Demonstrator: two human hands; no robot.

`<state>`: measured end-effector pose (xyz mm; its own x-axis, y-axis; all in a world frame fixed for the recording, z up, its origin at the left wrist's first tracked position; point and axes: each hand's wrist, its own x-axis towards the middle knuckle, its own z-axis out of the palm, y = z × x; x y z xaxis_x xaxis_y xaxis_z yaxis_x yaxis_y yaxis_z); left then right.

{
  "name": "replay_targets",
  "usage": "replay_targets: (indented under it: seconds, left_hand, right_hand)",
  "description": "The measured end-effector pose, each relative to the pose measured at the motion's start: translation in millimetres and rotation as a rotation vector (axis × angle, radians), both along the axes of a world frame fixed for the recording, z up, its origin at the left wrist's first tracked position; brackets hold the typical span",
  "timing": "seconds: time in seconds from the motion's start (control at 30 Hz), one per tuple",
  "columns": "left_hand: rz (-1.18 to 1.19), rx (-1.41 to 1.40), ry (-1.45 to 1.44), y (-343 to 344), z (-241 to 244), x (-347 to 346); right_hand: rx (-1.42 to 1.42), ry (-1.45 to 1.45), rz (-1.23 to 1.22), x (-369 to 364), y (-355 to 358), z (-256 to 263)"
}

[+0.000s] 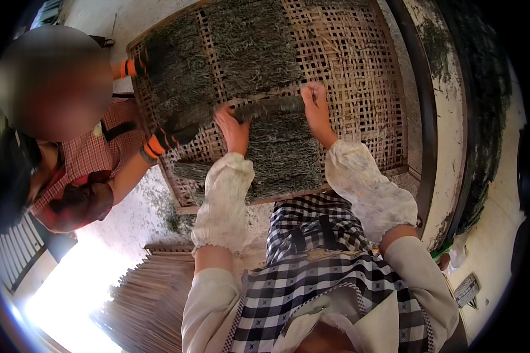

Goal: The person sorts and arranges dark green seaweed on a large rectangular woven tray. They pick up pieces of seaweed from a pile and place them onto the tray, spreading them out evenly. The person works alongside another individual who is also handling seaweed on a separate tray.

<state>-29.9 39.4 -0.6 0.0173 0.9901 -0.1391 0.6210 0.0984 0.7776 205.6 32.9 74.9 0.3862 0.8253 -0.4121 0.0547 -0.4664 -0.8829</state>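
A dark strip of matted plant fibre [271,109] runs between my two hands over a woven lattice tray [353,88]. My left hand [233,130] grips its left end. At the other end, the fingers of my right hand [316,108] are curled around the strip; they are slightly blurred. Just below the strip lies a dark green fibrous mat [285,154], between my forearms. A larger mat [251,48] lies farther up the tray, and another mat [179,75] covers its left side. My left sleeve partly covers a narrow fibrous piece [190,170].
A co-worker stands at the left; their gloved hands [172,137] reach onto the tray's left side. A stack of thin slatted trays [154,300] stands at lower left. Along the right runs a long pale machine edge [446,88], with dark plant material [486,132] beyond it.
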Motion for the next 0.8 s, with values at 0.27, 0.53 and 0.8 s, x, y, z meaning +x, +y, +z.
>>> replay_targets:
  seconds: [0.27, 0.53, 0.8]
  left_hand:
    - [-0.383, 0.209, 0.264, -92.3, 19.2, -5.9]
    - [-0.439, -0.083, 0.518, -105.1, 66.6, 45.8]
    - [-0.683, -0.299, 0.55, -113.5, 16.8, 62.5]
  right_hand:
    - [-0.059, -0.857, 0.604, 20.6, -45.1, -4.3]
    - [-0.045, -0.252, 0.019, 105.0, -124.6, 139.6]
    - [0.249, -0.114, -0.996, 450.5, -381.2, 255.3]
